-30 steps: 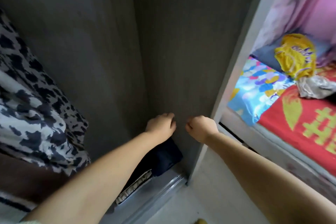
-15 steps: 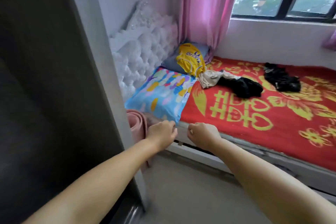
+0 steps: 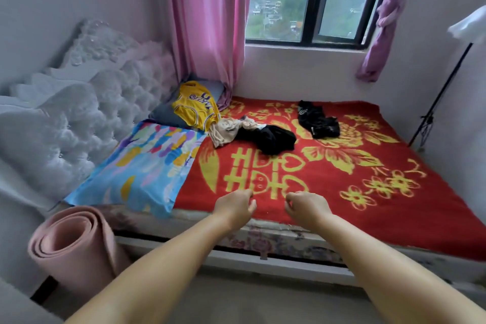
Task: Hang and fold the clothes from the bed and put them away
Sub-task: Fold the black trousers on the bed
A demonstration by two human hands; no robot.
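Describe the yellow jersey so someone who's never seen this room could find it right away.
Start at the red blanket on the bed, then look to its far left corner by the pink curtain. The jersey lies on a grey pillow, the only yellow garment, with purple lettering.

Single head-worn, wide-angle view, taken from a standing position at the long side edge of the bed [image 3: 342, 218] and directed forward and slightly downward across it. The near edge of the mattress runs across the lower third of the frame; both forearms enter from the bottom, with the left hand [image 3: 234, 208] and right hand [image 3: 307, 206] close to the lens, above that edge. The headboard [image 3: 86, 113] lies to the left, the window [image 3: 310, 0] straight ahead on the far wall, and a lamp stand [image 3: 441, 92] at the right margin. Lens distortion bends the walls and bed outline toward the frame borders. No second view is provided.
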